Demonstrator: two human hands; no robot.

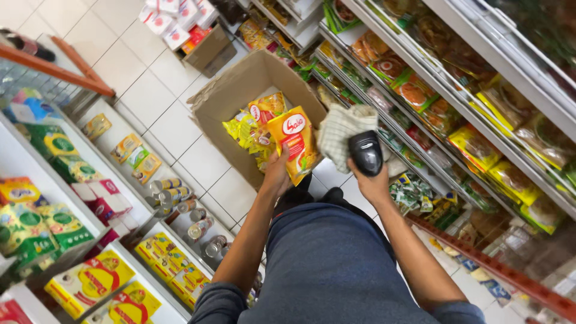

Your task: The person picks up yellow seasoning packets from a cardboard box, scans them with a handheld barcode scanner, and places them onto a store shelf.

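Observation:
My left hand (276, 174) grips the lower edge of a yellow and orange food pouch (295, 147), held upright over an open cardboard box (240, 90). My right hand (371, 183) holds a black handheld scanner (366, 152) together with a checked cloth (339, 132), just right of the pouch. The box on the floor holds several more yellow pouches (249, 129).
I stand in a narrow shop aisle with white floor tiles (144, 96). Shelves of packaged goods (456, 114) run along the right. Lower shelves on the left carry boxes, packets and cans (174, 195). A second carton of small boxes (198, 36) sits further down the aisle.

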